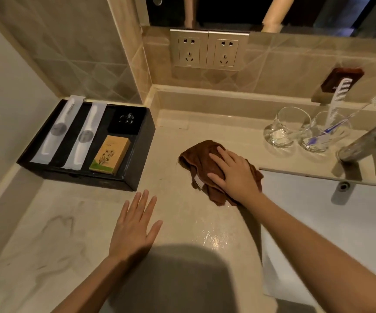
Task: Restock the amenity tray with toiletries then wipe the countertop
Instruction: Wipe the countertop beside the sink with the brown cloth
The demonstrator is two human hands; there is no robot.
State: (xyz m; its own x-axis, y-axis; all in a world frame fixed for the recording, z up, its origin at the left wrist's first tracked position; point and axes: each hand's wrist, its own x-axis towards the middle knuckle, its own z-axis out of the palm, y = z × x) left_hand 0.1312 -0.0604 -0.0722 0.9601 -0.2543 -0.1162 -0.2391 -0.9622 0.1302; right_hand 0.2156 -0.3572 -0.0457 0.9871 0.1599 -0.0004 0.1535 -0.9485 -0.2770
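- Both hands flat: right hand (234,175) fingers spread, pressing brown cloth (201,163); left hand (133,227) open, empty.
- Judgement: sweep tabletop (182,222) evenly; wet patch nearside of fingers.

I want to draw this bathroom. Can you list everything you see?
tray: 1, black, left on counter
toothbrush packs: 2, white, left in tray
soap box: 1, tan, in tray
black packet: 1, back of tray
cloth: 1, brown, mid-counter
glasses: 2, clear, by tap
comb: 1, white, in right glass
toothbrush: 1, clear-blue, same glass
tap: 1, silver, right
sockets: 2, wall
sink: 1, white, right
left hand: flat, open, above counter
right hand: pressing cloth
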